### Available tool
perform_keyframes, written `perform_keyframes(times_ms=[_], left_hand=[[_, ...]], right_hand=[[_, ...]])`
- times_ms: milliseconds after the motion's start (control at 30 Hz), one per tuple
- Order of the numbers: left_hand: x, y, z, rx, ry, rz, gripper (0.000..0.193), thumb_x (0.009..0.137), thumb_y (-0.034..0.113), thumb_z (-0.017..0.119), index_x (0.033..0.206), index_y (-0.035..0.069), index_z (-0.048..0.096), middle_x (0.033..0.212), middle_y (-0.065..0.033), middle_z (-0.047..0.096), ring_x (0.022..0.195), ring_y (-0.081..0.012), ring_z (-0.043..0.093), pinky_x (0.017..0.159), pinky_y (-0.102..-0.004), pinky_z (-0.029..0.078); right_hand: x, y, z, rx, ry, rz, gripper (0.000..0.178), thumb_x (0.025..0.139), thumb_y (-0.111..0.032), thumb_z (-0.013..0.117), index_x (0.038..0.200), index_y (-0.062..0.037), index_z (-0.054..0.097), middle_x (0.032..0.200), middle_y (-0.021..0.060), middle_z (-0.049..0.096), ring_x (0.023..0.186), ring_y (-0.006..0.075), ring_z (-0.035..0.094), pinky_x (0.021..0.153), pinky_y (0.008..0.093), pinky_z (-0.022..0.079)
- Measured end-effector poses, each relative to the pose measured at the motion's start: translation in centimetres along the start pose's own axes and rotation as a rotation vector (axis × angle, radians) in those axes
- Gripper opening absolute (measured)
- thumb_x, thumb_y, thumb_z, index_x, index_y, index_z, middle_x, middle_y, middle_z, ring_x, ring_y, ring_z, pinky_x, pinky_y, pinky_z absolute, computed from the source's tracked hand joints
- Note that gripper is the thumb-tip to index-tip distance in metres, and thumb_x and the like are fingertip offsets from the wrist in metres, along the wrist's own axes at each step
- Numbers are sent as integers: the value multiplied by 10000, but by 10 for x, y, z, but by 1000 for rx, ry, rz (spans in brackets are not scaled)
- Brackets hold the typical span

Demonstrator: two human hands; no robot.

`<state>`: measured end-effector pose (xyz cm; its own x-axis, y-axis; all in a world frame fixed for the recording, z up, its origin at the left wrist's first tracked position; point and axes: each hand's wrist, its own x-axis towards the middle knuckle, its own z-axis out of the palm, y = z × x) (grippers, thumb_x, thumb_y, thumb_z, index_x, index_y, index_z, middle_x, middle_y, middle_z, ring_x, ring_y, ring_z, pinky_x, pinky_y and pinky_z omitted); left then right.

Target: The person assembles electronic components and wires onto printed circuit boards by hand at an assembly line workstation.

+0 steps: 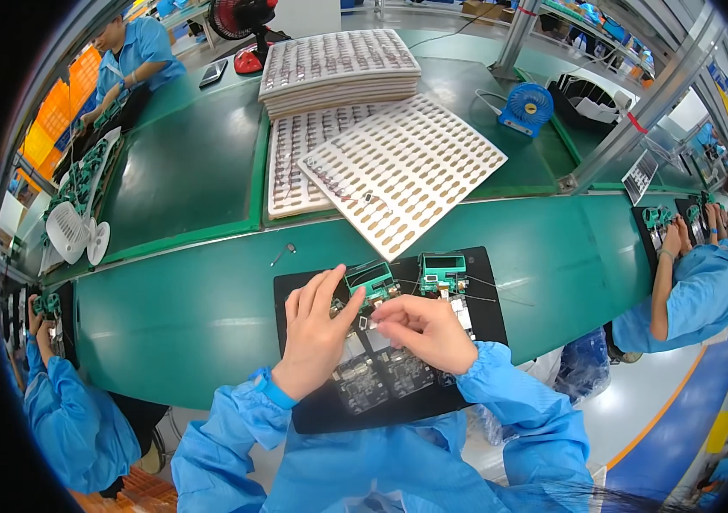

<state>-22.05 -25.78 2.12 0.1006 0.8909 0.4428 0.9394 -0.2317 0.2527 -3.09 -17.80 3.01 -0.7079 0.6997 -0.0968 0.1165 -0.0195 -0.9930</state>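
Note:
On a black mat (488,327) lie two green-framed assemblies with circuit boards. My left hand (311,335) rests at the left green frame (372,278), its fingers stretched out and apart, index fingertip and thumb beside the frame. My right hand (429,332) is closed in a pinch just below that frame. A small square part with a pale edge (365,323) shows at the right fingertips; its kind is too small to tell. The right green frame (443,272) lies beyond my right hand, with thin wires running to its right. Dark circuit boards (359,383) lie nearer me.
A white tray with rows of slots (406,175) leans over other trays, beside a tray stack (338,68). A small tool (284,251) lies on the green table (176,316). A blue fan (527,108) stands back right. Co-workers (697,282) sit on both sides.

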Motion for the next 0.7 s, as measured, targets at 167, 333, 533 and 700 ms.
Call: perform_keyframes(times_ms=[167,333,533,700], left_hand=[[-7,2,-7,-96,-31,-44,501,745,-23,599,1239,63,613,1381,-169,471,1278,-340,444,1031,-453,332],[-31,17,-18,-1083,62,-554,311,901,-55,581,1204,13,568,1052,-115,642,953,-192,646,816,-283,521],[-46,-9,-25,-1074,136,-565,156,884,-70,616,1034,-31,598,939,-64,638,856,-131,636,758,-250,516],[-39,-22,-28,-512,269,-373,159,808,-73,665,949,0,654,871,-120,630,777,-240,649,661,-312,517]], right_hand=[[-1,-6,6,200,-14,101,194,925,-45,628,1110,13,615,974,54,677,794,82,630,699,223,525],[-7,-11,23,159,-54,60,165,916,-54,642,1070,3,630,898,52,672,758,73,622,665,225,520],[5,-9,48,-306,24,-297,171,852,-22,682,1020,-27,646,820,78,645,696,151,651,598,266,515],[25,0,71,-534,87,-478,104,847,-34,661,944,-38,626,827,118,621,704,294,638,593,350,515]])
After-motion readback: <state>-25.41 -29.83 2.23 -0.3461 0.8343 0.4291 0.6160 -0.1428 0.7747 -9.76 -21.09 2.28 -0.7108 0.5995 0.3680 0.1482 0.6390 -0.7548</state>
